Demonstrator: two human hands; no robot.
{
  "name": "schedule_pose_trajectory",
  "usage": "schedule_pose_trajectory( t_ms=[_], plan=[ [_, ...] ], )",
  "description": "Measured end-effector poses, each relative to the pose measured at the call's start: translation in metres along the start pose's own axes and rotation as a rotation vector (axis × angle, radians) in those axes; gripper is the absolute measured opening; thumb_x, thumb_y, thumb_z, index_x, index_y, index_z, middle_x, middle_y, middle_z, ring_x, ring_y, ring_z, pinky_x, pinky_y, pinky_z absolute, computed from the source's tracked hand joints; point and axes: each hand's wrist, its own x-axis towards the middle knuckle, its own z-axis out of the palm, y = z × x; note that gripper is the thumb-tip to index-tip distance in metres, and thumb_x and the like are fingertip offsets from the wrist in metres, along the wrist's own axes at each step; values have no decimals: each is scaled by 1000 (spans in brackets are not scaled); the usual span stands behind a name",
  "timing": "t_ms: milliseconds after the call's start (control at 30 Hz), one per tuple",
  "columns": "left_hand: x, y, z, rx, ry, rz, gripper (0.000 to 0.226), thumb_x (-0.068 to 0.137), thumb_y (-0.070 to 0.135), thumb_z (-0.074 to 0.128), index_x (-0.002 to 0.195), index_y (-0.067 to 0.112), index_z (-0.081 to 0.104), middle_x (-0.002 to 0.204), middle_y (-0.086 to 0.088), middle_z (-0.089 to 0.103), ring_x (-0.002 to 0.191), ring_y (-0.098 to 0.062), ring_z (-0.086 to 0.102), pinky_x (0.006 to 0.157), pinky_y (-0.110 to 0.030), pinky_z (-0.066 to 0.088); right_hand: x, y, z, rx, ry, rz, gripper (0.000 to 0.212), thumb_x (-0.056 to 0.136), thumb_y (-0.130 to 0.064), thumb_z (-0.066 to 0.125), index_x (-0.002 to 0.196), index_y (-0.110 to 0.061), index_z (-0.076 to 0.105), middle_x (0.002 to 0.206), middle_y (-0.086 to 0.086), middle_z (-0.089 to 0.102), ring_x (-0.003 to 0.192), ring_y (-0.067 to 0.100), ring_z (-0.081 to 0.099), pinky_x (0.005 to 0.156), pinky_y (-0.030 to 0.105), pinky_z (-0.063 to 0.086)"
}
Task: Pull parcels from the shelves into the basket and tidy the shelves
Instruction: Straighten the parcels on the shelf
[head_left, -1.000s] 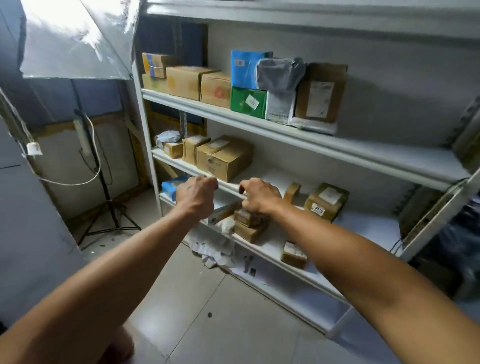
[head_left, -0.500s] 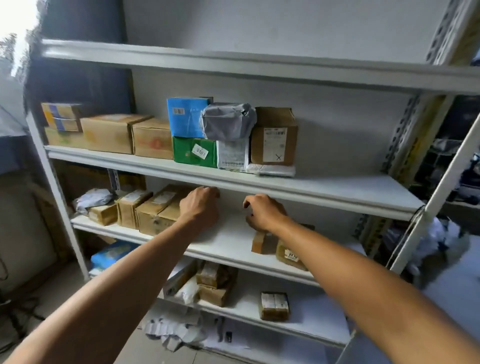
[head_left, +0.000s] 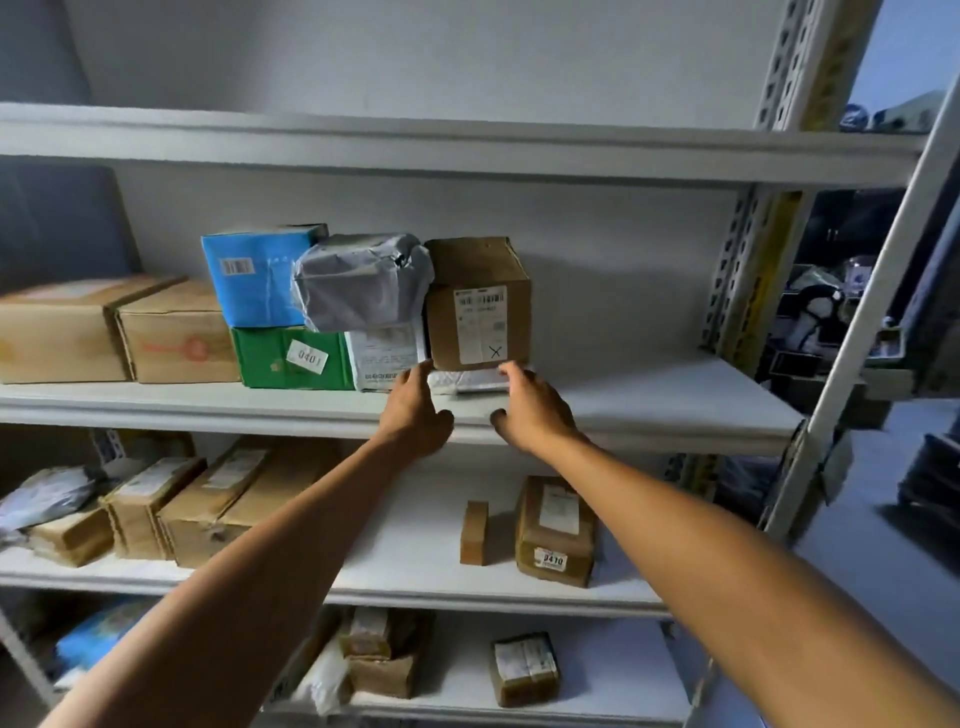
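A brown cardboard box (head_left: 478, 304) with a white label stands on a flat white mailer (head_left: 470, 380) on the upper white shelf (head_left: 649, 405). My left hand (head_left: 415, 410) and my right hand (head_left: 530, 408) reach up to the mailer's two front corners with fingers apart. The fingertips touch or nearly touch the mailer, and neither hand grips anything. Left of the box sit a grey plastic-wrapped parcel (head_left: 361, 280), a white bag parcel (head_left: 387, 361), a blue box (head_left: 257, 273) and a green box (head_left: 291, 358). No basket is in view.
Two tan cartons (head_left: 119, 332) stand at the left of the same shelf. The shelf below holds several brown boxes (head_left: 208, 499), a small upright box (head_left: 474, 532) and a labelled parcel (head_left: 556, 530). More parcels (head_left: 524, 667) lie on the lowest shelf. A metal upright (head_left: 857, 332) borders the right.
Both hands rose from the middle shelf edge up to the shelf above and opened at the mailer under the brown box. The view tilted upward and closer.
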Motion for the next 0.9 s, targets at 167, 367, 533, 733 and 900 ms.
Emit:
schedule_pose_trajectory(
  t_ms=[167,367,533,733,900],
  plan=[
    [47,7,26,-252,53,-56,83,74,15,73,148,15,36,138,-14,49,128,-34,48,109,-43,41,52,26,1,252,81,94,114,84,-18,78,159,-37,-7,151,12,37,132,32,47,102,48,52],
    [81,7,49,-487,173,-145,100,53,35,80,144,17,41,127,-5,39,121,-29,50,112,-44,43,102,41,20,550,30,68,119,84,-7,76,160,-34,-12,164,7,27,147,29,35,116,48,38],
    [92,9,51,-518,215,-48,82,56,33,84,126,30,42,125,-5,52,114,-24,57,100,-42,51,117,67,19,592,91,57,109,85,-25,75,160,-33,-3,158,7,37,139,31,46,112,47,43],
    [96,29,53,-661,93,86,58,68,10,80,108,24,41,114,-17,56,107,-30,63,84,-43,61,100,106,0,755,79,-74,95,85,-18,81,157,-26,19,144,-3,49,128,13,47,103,27,42],
    [84,36,63,-887,104,147,69,77,10,84,127,14,36,127,-8,56,111,-20,66,86,-43,61,81,124,-18,712,183,-172,115,70,-15,92,154,-22,14,145,4,36,119,-2,48,86,4,46]
  ],
)
